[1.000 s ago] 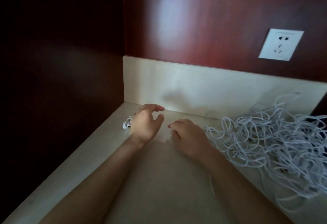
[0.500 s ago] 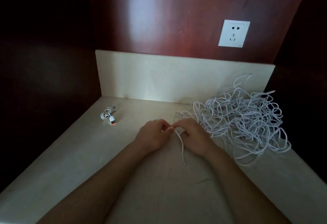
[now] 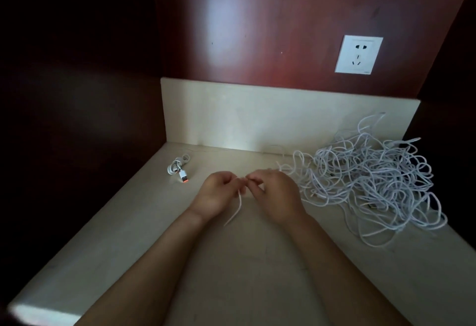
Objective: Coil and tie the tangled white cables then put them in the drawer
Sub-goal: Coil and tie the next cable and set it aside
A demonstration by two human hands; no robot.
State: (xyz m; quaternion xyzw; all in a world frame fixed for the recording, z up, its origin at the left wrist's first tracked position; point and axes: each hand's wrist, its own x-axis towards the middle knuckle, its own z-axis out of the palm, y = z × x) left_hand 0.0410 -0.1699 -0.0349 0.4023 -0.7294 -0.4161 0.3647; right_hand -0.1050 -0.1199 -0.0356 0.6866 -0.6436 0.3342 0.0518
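Note:
A big tangle of thin white cables (image 3: 371,178) lies on the right half of the cream counter (image 3: 247,261). One loose cable end (image 3: 235,211) hangs down between my hands in the middle. My left hand (image 3: 219,194) and my right hand (image 3: 275,194) sit close together, fingertips almost touching, both pinching that white cable. A small coiled white cable with an orange-tipped plug (image 3: 179,169) rests at the back left, apart from both hands. No drawer is in view.
Dark red-brown wood panels close in the counter on the left, back and right. A cream backsplash (image 3: 257,117) runs along the back. A white wall socket (image 3: 358,54) sits on the back panel above the tangle.
My left hand came away from the small coiled cable at the back left. Both hands met in the middle and took hold of a loose cable end. The view swung right.

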